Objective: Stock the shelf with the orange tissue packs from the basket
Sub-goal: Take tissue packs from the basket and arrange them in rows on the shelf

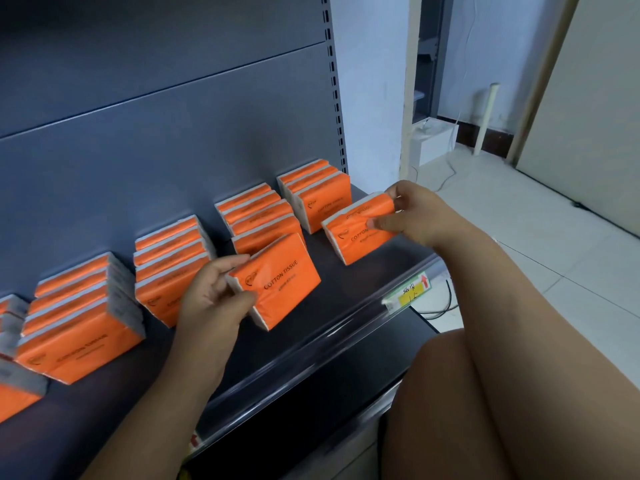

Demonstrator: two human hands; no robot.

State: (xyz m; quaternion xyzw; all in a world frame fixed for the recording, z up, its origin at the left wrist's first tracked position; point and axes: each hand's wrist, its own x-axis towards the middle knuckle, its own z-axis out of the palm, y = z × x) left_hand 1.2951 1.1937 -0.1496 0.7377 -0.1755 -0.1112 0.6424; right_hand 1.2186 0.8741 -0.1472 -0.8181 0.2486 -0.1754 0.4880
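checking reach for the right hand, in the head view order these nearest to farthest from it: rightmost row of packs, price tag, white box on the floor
1. Rightmost row, just left of the right hand, on the shelf.
2. Price tag, below it on the shelf's front rail.
3. White box, beyond it on the floor.

Tissue packs (277, 275) bright orange with white side edges and dark "COTTON TISSUE" lettering; shelf (363, 282) dark grey, back panel (173, 98) blue-grey; price tag (412, 292) yellow with green border and red arrow; floor tiles (554, 271) white.
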